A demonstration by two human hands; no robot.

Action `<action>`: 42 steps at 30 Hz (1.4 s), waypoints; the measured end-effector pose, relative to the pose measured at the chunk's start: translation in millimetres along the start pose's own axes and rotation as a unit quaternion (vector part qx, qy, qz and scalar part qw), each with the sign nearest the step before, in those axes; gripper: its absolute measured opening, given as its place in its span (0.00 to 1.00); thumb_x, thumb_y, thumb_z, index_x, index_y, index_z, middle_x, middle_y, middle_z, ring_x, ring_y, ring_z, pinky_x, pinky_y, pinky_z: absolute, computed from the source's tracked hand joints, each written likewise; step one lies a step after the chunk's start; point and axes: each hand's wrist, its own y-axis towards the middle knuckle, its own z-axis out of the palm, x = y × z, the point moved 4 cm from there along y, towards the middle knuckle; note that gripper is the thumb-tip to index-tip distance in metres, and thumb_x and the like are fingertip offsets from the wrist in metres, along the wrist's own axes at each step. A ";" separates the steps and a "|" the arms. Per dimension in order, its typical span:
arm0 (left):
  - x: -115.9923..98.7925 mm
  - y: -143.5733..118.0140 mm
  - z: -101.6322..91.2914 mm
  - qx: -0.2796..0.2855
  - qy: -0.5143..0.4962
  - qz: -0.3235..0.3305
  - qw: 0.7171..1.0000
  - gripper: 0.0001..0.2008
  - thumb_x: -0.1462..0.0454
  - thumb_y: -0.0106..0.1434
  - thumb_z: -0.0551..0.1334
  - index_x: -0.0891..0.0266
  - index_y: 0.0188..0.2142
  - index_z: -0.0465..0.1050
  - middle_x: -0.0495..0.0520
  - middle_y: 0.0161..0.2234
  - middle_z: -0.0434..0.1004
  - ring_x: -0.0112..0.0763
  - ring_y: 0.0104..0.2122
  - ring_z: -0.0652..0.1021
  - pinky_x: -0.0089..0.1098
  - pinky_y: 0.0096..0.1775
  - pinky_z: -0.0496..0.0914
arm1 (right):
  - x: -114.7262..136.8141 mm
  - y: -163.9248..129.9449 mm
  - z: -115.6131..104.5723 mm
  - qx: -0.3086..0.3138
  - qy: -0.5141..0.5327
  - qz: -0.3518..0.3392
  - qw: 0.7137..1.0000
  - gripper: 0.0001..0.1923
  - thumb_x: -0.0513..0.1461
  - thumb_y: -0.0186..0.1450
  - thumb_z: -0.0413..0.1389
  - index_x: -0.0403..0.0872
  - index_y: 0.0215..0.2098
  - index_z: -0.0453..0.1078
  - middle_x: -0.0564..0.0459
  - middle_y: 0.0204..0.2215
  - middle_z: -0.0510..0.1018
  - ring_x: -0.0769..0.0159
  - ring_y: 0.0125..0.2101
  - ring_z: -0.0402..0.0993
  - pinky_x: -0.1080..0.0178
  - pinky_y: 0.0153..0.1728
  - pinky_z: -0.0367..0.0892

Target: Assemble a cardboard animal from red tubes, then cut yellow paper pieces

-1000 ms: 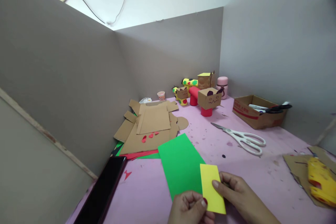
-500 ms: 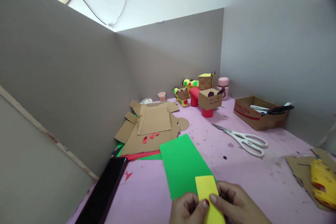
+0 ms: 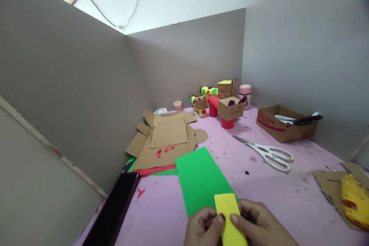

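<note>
A narrow yellow paper strip (image 3: 228, 215) is pinched between my left hand (image 3: 203, 228) and my right hand (image 3: 258, 227) at the bottom middle of the view. Both thumbs press on its face, the left one with a red nail. Under the strip and my fingers lies a green paper sheet (image 3: 198, 178) flat on the pink table (image 3: 276, 196). The strip's lower end runs out of the picture.
White-handled scissors (image 3: 266, 153) lie to the right. Flat cardboard pieces (image 3: 165, 138) with red scraps lie to the left. A dark phone (image 3: 113, 209) rests at the left edge. Cardboard figures (image 3: 229, 108), an open box (image 3: 284, 123) and a yellow object (image 3: 353, 200) stand around; grey partitions enclose the table.
The yellow strip came down and toward me, so less of it shows. My thumbs closed in on it. In the last half second almost nothing moved.
</note>
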 end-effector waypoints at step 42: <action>10.4 4.5 -6.4 -0.019 0.046 0.006 0.999 0.27 0.41 0.39 0.67 0.61 0.17 0.61 0.46 0.14 0.64 0.21 0.15 0.61 0.26 0.20 0.50 | 7.7 2.6 3.4 0.010 0.086 0.040 0.995 0.21 0.52 0.49 0.65 0.44 0.23 0.66 0.60 0.16 0.67 0.73 0.18 0.60 0.68 0.22 0.55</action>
